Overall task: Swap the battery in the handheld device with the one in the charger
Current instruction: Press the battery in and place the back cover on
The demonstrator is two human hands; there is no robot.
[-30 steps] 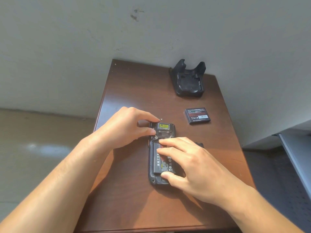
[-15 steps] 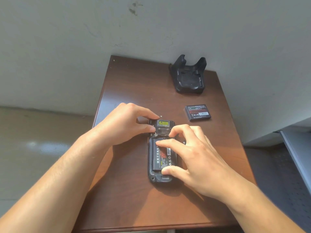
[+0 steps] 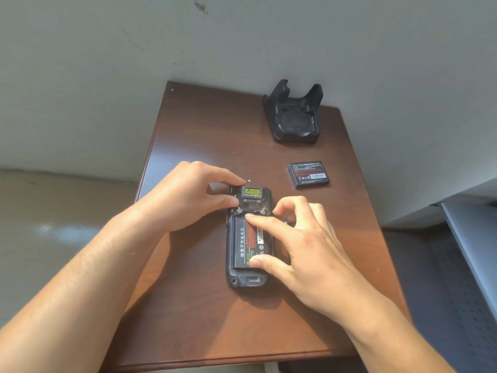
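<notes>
A black handheld device [image 3: 248, 278] lies face down in the middle of a brown table [image 3: 204, 135], its back cover off. A black battery [image 3: 243, 243] with a red and white label sits in its bay. My left hand [image 3: 188, 195] pinches the device's top left corner between thumb and forefinger. My right hand [image 3: 304, 246] rests on the battery, index fingertip at its top edge, thumb at its lower end. A second black battery [image 3: 308, 174] lies loose on the table to the right. The black charger cradle [image 3: 294, 117] stands at the back right, its slot showing no battery.
The table stands against a grey wall [image 3: 242, 44]. A dark object [image 3: 289, 220] lies half hidden under my right fingers, beside the device. A grey metal shelf [image 3: 473, 238] is to the right of the table, and the floor [image 3: 53, 224] is to the left.
My right hand's fingers have drawn back from lying flat across the battery; the middle fingers are now curled up and only index tip and thumb touch it. The left hand holds still.
</notes>
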